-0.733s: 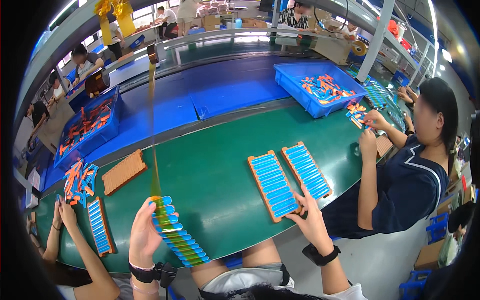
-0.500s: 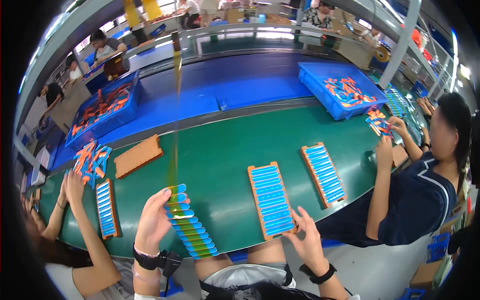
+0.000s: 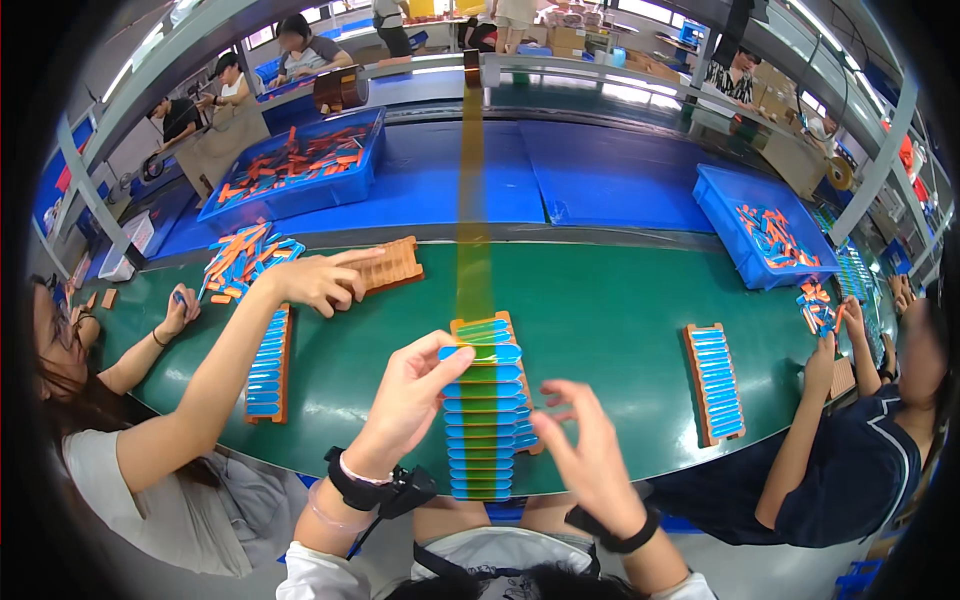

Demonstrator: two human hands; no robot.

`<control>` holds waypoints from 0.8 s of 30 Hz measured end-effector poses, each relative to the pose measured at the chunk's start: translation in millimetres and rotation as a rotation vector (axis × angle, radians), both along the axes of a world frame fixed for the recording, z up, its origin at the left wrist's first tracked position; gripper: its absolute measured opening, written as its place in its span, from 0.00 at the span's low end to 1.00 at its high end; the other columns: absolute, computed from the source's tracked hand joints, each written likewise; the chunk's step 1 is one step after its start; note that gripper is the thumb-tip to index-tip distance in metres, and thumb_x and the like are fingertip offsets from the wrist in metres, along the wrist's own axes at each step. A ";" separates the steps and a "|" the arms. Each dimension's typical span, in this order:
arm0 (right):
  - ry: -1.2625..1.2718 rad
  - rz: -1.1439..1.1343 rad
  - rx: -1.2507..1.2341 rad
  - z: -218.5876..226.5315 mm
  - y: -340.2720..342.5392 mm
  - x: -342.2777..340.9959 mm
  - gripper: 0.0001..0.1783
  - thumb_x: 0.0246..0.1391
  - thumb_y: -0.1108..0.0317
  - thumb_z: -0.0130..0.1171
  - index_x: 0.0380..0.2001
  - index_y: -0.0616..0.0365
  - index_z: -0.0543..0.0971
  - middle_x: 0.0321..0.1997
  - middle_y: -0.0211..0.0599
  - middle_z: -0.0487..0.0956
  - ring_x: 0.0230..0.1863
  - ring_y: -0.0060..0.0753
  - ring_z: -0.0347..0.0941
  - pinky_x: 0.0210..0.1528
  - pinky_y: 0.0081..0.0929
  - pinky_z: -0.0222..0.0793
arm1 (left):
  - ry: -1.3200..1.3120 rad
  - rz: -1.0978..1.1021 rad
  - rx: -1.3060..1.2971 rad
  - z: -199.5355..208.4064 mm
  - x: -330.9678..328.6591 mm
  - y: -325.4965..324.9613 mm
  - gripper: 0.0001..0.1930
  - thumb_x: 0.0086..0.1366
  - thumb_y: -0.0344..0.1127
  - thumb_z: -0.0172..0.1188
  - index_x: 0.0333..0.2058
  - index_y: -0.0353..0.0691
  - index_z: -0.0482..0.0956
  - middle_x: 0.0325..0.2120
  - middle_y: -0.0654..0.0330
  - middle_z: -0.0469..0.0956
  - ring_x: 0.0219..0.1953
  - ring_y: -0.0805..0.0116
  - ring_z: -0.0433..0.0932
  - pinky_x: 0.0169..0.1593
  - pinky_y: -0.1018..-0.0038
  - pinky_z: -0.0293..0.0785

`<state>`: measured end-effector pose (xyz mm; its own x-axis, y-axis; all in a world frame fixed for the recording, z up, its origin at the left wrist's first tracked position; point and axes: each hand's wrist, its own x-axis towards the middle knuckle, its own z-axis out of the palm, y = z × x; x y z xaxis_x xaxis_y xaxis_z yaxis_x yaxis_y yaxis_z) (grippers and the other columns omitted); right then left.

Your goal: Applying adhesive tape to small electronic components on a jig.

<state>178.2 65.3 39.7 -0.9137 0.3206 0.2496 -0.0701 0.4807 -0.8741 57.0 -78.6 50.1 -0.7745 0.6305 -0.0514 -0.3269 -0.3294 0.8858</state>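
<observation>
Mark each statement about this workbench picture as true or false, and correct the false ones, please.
1. The left hand touches the top of the rack of blue pieces. True.
2. The right hand grips the yellow tape. False: it hovers open beside the rack, off the tape.
3. The tape runs from the rack away across the belt. True.
4. The bin at right is red. False: it is blue.

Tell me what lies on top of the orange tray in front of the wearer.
A row of blue strips fills the orange tray, with yellow tape running over its far end. The left hand touches the top strip. The tray's base is mostly covered.
</observation>
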 end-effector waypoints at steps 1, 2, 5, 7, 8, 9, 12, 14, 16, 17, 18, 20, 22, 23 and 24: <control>-0.055 0.078 -0.258 17.4 1.5 -9.6 0.18 0.50 0.66 0.53 0.42 0.66 0.65 0.40 0.47 0.71 0.37 0.37 0.69 0.39 0.29 0.65 | 0.079 -0.003 -0.036 1.8 1.1 -0.3 0.04 0.59 0.30 0.51 0.30 0.36 0.71 0.26 0.65 0.73 0.29 0.82 0.70 0.33 0.84 0.67; 0.034 0.139 -0.367 13.2 4.4 -23.7 0.15 0.51 0.65 0.52 0.38 0.64 0.69 0.36 0.40 0.73 0.31 0.25 0.70 0.33 0.23 0.66 | 0.116 0.008 -0.045 6.9 3.5 2.6 0.03 0.58 0.29 0.52 0.29 0.36 0.71 0.26 0.66 0.73 0.28 0.84 0.69 0.32 0.85 0.65; -0.111 0.321 -0.475 40.1 9.5 -50.6 0.13 0.50 0.65 0.54 0.34 0.64 0.72 0.30 0.34 0.74 0.30 0.17 0.68 0.31 0.17 0.64 | 0.225 0.057 -0.073 12.8 6.9 8.1 0.03 0.58 0.30 0.52 0.29 0.36 0.71 0.26 0.66 0.73 0.28 0.84 0.69 0.31 0.86 0.64; -0.093 0.317 -0.477 41.1 11.6 -55.7 0.12 0.50 0.65 0.54 0.31 0.64 0.73 0.28 0.31 0.74 0.29 0.14 0.67 0.30 0.15 0.63 | 0.243 0.075 -0.054 15.8 9.0 11.4 0.03 0.59 0.30 0.52 0.29 0.36 0.71 0.26 0.67 0.73 0.28 0.84 0.69 0.32 0.86 0.64; -0.083 0.303 -0.493 39.8 11.1 -55.5 0.11 0.50 0.65 0.55 0.29 0.63 0.74 0.26 0.28 0.74 0.27 0.11 0.66 0.28 0.12 0.62 | 0.250 0.082 -0.045 15.4 11.6 11.2 0.04 0.59 0.30 0.52 0.29 0.36 0.71 0.26 0.67 0.73 0.29 0.84 0.69 0.32 0.86 0.64; -0.068 0.299 -0.563 41.9 10.6 -53.8 0.09 0.50 0.66 0.55 0.26 0.63 0.74 0.25 0.26 0.74 0.25 0.10 0.65 0.26 0.11 0.61 | 0.239 0.088 -0.047 18.2 14.4 10.0 0.04 0.59 0.30 0.52 0.29 0.36 0.71 0.26 0.67 0.73 0.29 0.84 0.69 0.32 0.86 0.64; -0.040 0.273 -0.662 38.6 8.9 -39.8 0.09 0.49 0.67 0.55 0.26 0.62 0.74 0.25 0.25 0.74 0.25 0.09 0.65 0.26 0.10 0.60 | 0.148 0.068 -0.050 17.2 30.4 13.4 0.05 0.60 0.31 0.50 0.29 0.36 0.72 0.26 0.67 0.72 0.32 0.84 0.68 0.34 0.85 0.64; -0.111 0.232 -0.493 19.4 13.3 -14.2 0.08 0.49 0.67 0.55 0.27 0.62 0.74 0.25 0.24 0.73 0.27 0.09 0.65 0.28 0.10 0.60 | 0.249 0.080 -0.127 -0.8 51.6 11.6 0.04 0.58 0.29 0.52 0.30 0.35 0.72 0.28 0.66 0.71 0.32 0.82 0.67 0.35 0.84 0.63; -0.133 0.256 -0.609 -4.2 7.4 21.0 0.05 0.49 0.71 0.55 0.28 0.62 0.74 0.28 0.26 0.72 0.30 0.11 0.64 0.32 0.12 0.61 | 0.365 0.065 -0.187 -30.4 82.0 2.3 0.04 0.56 0.26 0.54 0.30 0.33 0.73 0.29 0.63 0.70 0.31 0.79 0.67 0.34 0.83 0.62; -0.214 0.254 -0.613 -20.6 8.9 40.9 0.05 0.49 0.72 0.55 0.29 0.63 0.73 0.30 0.28 0.73 0.31 0.12 0.64 0.33 0.12 0.62 | 0.446 0.045 -0.200 -46.5 96.5 -1.8 0.04 0.55 0.25 0.54 0.29 0.31 0.72 0.29 0.61 0.70 0.31 0.78 0.67 0.34 0.83 0.62; -0.210 0.269 -0.566 -39.2 8.5 57.7 0.05 0.49 0.73 0.55 0.28 0.64 0.73 0.30 0.28 0.73 0.32 0.12 0.65 0.34 0.12 0.62 | 0.449 0.014 -0.258 -59.1 111.3 -7.2 0.04 0.55 0.25 0.55 0.29 0.30 0.72 0.29 0.60 0.70 0.31 0.76 0.67 0.34 0.82 0.63; -0.248 0.271 -0.643 -59.8 2.7 78.8 0.04 0.49 0.75 0.54 0.27 0.66 0.73 0.30 0.30 0.73 0.32 0.14 0.66 0.34 0.13 0.63 | 0.371 -0.008 -0.336 -77.2 135.7 -13.8 0.04 0.54 0.25 0.55 0.28 0.29 0.72 0.28 0.57 0.71 0.31 0.72 0.69 0.32 0.78 0.65; -0.283 0.264 -0.622 -70.0 0.5 83.5 0.04 0.49 0.76 0.54 0.27 0.66 0.73 0.30 0.31 0.74 0.32 0.14 0.66 0.34 0.14 0.63 | 0.412 -0.020 -0.406 -75.7 136.1 -15.5 0.05 0.54 0.26 0.55 0.28 0.29 0.72 0.27 0.57 0.71 0.30 0.70 0.70 0.32 0.77 0.66; -0.297 0.241 -0.642 -70.0 0.5 82.6 0.03 0.48 0.76 0.54 0.27 0.66 0.73 0.30 0.31 0.74 0.32 0.15 0.67 0.34 0.14 0.64 | 0.469 -0.036 -0.461 -71.7 133.4 -14.4 0.05 0.54 0.26 0.55 0.28 0.29 0.72 0.26 0.56 0.71 0.29 0.68 0.71 0.32 0.76 0.66; -0.308 0.221 -0.658 -68.4 1.4 82.0 0.03 0.48 0.77 0.54 0.28 0.66 0.73 0.31 0.32 0.74 0.32 0.15 0.67 0.34 0.14 0.64 | 0.565 -0.130 -0.526 -61.9 123.3 -17.9 0.05 0.55 0.26 0.54 0.27 0.29 0.72 0.24 0.55 0.72 0.27 0.66 0.71 0.32 0.75 0.66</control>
